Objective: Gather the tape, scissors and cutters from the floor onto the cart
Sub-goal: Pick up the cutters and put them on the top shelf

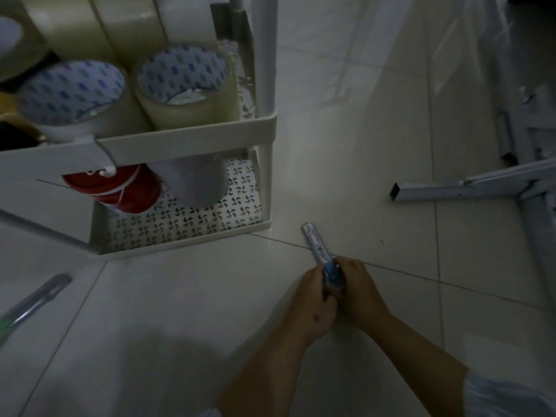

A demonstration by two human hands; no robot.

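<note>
We hold a blue utility cutter (326, 267) in both hands, low over the pale tiled floor (180, 311) in the near middle of the scene. Our left hand (314, 299) is curled tightly around the near end of its handle, and our right hand (359, 293) is closed against the same handle from the right side, fingers wrapped in. The cutter's long clear tip sticks out past our hands toward the far side, pointing at the near right corner of the cart (186, 136).

The cart stands to the far left. Its upper shelf carries several tape rolls: two clear tape rolls (186, 88) with blue-patterned cores stand side by side at the near edge, and larger pale rolls (120, 25) lie behind them. On the lower shelf (192, 227), with its perforated patterned base, a red tape roll (120, 188) sits just beside a grey roll (195, 182).

At the near left, a slim grey tool with a green end (33, 302) lies on the floor, too blurred to identify. At the far right, white metal frame legs (469, 185) rest on the tiles.
</note>
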